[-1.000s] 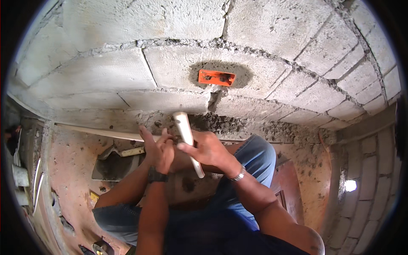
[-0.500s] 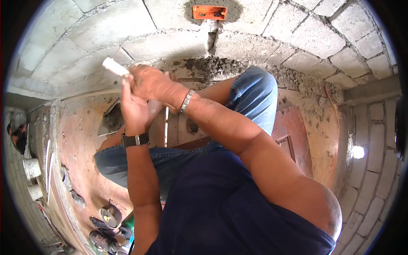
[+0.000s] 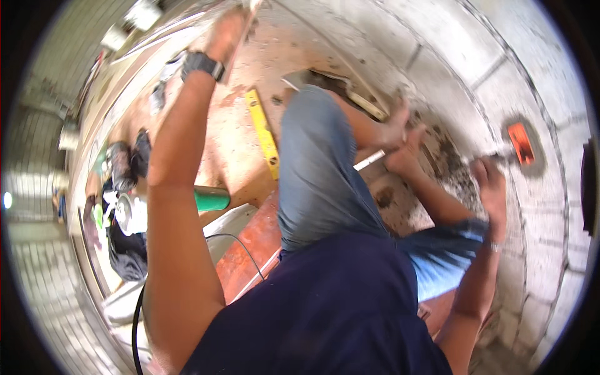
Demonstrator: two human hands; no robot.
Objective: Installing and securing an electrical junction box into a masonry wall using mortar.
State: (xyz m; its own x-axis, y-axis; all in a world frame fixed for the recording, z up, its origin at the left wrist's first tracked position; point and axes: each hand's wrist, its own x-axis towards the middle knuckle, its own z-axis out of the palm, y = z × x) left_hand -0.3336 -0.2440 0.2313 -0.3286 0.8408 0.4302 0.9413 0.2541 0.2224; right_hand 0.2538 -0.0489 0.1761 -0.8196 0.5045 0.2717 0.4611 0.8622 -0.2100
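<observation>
My left hand (image 3: 226, 36), blurred, reaches far to the upper left with a dark watch on its wrist. Its fingers look closed around something pale and narrow at the picture's top edge; the kind cannot be made out. My right hand (image 3: 492, 187) is at the foot of the block wall, fingers stretched out and apart, close to crumbled mortar (image 3: 459, 169). Just above it, an orange electrical box (image 3: 520, 144) is set in the wall in fresh grey mortar. A yellow spirit level (image 3: 262, 132) lies on the floor left of my knee.
My bare feet (image 3: 400, 131) are crossed before me, a white strip (image 3: 369, 160) beside them. A board with mortar (image 3: 325, 80) lies beyond my knee. At left are a green cylinder (image 3: 212, 199), a dark cable (image 3: 139, 325) and shoes (image 3: 141, 150). White buckets (image 3: 142, 15) stand farther off.
My view has swung left, so the orange box now appears at the right. My hands, earlier together around a white tube, have parted: left to the far left, right to the wall.
</observation>
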